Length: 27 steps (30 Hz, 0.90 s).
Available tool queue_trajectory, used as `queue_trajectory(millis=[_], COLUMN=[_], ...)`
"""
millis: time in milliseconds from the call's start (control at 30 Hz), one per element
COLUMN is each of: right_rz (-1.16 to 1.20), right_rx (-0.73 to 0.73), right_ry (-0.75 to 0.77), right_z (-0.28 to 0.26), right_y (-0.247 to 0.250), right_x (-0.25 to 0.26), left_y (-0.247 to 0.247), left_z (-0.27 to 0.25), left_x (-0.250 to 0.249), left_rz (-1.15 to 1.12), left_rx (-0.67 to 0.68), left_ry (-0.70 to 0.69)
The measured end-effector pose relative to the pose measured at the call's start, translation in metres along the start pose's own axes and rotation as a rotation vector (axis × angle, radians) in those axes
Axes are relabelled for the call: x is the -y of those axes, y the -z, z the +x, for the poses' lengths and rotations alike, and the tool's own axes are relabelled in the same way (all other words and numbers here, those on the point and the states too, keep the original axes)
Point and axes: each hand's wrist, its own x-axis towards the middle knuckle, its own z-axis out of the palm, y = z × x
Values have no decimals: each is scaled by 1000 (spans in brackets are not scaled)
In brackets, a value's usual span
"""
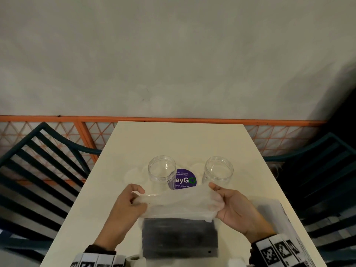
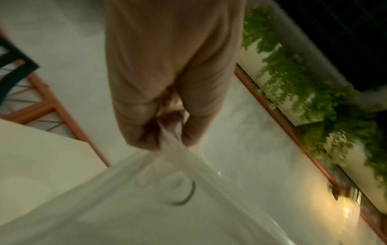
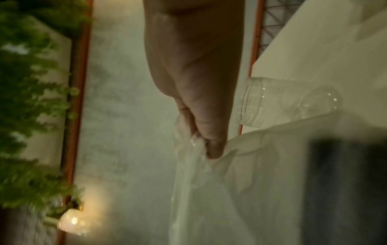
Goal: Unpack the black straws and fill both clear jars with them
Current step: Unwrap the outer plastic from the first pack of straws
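Note:
A clear plastic bag (image 1: pixel 179 205) holding a dark block of black straws (image 1: pixel 180 238) lies on the cream table (image 1: pixel 192 139) in front of me. My left hand (image 1: pixel 133 199) pinches the bag's top left corner, and my right hand (image 1: pixel 221 201) pinches its top right corner, stretching the film between them. The wrist views show the left hand (image 2: pixel 165 132) and the right hand (image 3: pixel 201 142) each gripping the bag's film (image 2: pixel 182 159) (image 3: pixel 209 182). Two empty clear jars stand upright beyond the bag: one left (image 1: pixel 162 171), one right (image 1: pixel 218 170) (image 3: pixel 286 102).
A purple round sticker (image 1: pixel 185 180) lies on the table between the jars. A white box with printed markers (image 1: pixel 277 218) sits at the right near edge. Dark slatted chairs (image 1: pixel 38 160) (image 1: pixel 327 180) flank the table, with an orange railing (image 1: pixel 77 118) and a wall behind.

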Motion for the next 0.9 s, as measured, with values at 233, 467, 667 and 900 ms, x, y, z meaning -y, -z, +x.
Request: queue_trajectory(millis=[233,467,667,900], right_rz=[-1205,-1169,-862,-1002], right_rx=[-270,-274,-274,-299], right_ry=[417,507,680,625], right_z=[-6,-5,-10,-11], right_y=[9,0,-21,-16], right_x=[-15,-14,8,-1], left_y=[8,-2,12,14], left_z=[3,-11,-10,-11], left_x=[9,-14,-36,-36], left_rz=[300,-409,-448,-366], left_rx=[-285,47,56,18], left_ry=[-88,145,24,4])
